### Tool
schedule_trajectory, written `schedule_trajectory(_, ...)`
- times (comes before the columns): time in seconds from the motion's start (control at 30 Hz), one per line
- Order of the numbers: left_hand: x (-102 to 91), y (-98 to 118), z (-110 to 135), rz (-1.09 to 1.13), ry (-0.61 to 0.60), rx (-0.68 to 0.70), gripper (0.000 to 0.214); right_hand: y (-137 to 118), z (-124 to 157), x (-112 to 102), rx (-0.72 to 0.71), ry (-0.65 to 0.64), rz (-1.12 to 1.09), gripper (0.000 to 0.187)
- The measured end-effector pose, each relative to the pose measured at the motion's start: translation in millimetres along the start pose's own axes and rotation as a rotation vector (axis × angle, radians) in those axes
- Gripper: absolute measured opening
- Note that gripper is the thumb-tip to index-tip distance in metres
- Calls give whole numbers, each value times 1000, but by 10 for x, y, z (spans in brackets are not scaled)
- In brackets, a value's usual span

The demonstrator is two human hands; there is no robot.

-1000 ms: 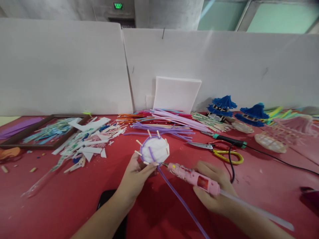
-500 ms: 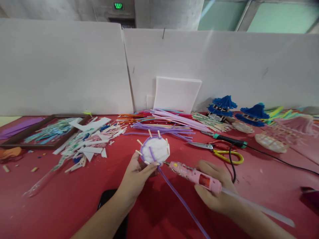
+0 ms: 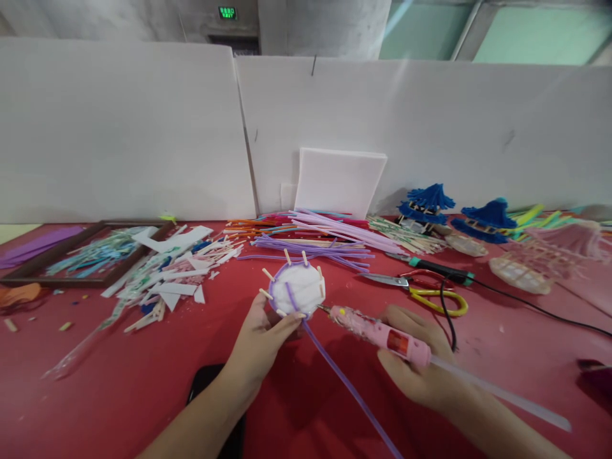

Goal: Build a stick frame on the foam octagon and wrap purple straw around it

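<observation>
My left hand [image 3: 262, 338] pinches the lower edge of a round white disc [image 3: 306, 294] with short wooden sticks standing around its rim. A purple pipe cleaner [image 3: 342, 376] runs along part of that rim, and its long loose end trails down toward the table's near edge. My right hand [image 3: 418, 357] is wrapped around a pink hot glue gun [image 3: 377, 333] with a clear glue stick [image 3: 507, 395] sticking out of its back. The gun's metal nozzle points at the disc's lower right edge, close to it; whether it touches I cannot tell.
Bundles of pipe cleaners [image 3: 325, 245] lie behind the disc. Yellow-handled scissors [image 3: 435, 299] and a corded green-and-black tool [image 3: 442, 271] are at right, before small blue-roofed models [image 3: 428, 204]. Scraps [image 3: 176, 274] and a brown frame [image 3: 62, 280] lie left. A black phone [image 3: 205, 379] sits under my left forearm.
My right hand and the glue gun have shifted slightly to the right, the nozzle sliding along the disc's lower right edge. My left hand and the disc have stayed nearly still.
</observation>
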State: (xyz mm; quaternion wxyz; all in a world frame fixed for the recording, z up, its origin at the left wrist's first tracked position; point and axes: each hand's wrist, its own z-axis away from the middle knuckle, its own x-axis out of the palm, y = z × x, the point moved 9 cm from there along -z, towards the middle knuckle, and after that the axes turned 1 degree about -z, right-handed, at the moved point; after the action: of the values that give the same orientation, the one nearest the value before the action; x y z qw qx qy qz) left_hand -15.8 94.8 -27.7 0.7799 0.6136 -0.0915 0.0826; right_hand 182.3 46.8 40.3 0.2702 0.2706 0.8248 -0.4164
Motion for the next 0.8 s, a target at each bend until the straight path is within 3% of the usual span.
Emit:
schedule_trajectory(0.4, 4, 5, -1, -7, -4, 3, 44, -44, -22, -37, -63, 46, 54, 19)
schedule_trajectory(0.8, 6, -18, -20, 24, -23, 18, 46, 47, 1, -30, -17, 39, 26, 19)
